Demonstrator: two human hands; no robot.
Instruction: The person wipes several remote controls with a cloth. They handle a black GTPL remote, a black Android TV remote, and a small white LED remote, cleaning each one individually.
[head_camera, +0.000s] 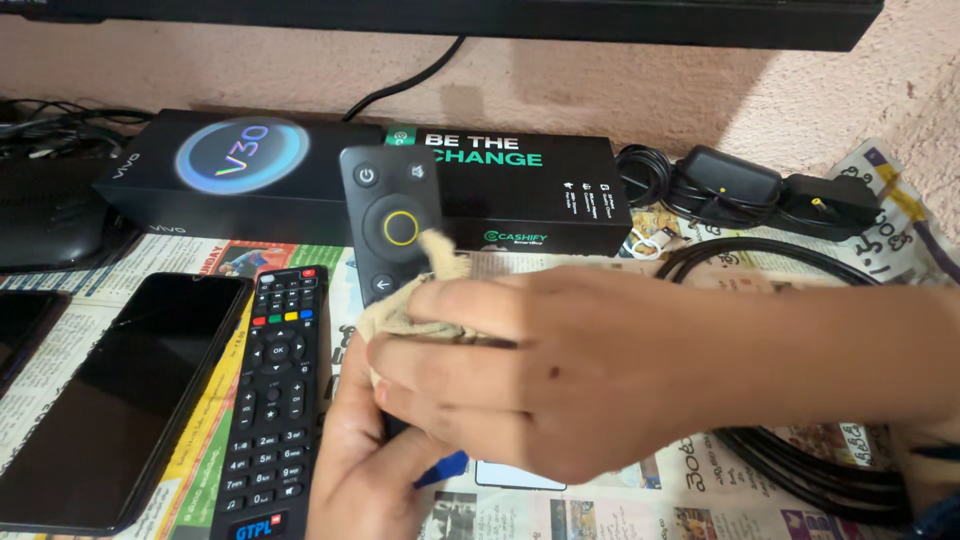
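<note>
Cloth (405, 310), beige and crumpled, is pinched in the curled fingers of the right hand (560, 375) and pressed against the face of a small black remote (388, 225). The left hand (365, 470) is closed round that remote's lower end and holds it upright, just under the right hand.

Judging from this grip, rubbing could press the ringed round button or the back key under the cloth. Only the lower end is held, so a hard push might also tip the remote out of the left hand onto the newspaper-covered surface (620, 500).

Counted: two remotes, the held one and a longer keypad remote (275, 400) lying just left of the left hand; one dark phone (120, 390) farther left; two black boxes (400, 185) beyond the hands; one cloth; a coiled black cable (800, 460) under the right forearm.
</note>
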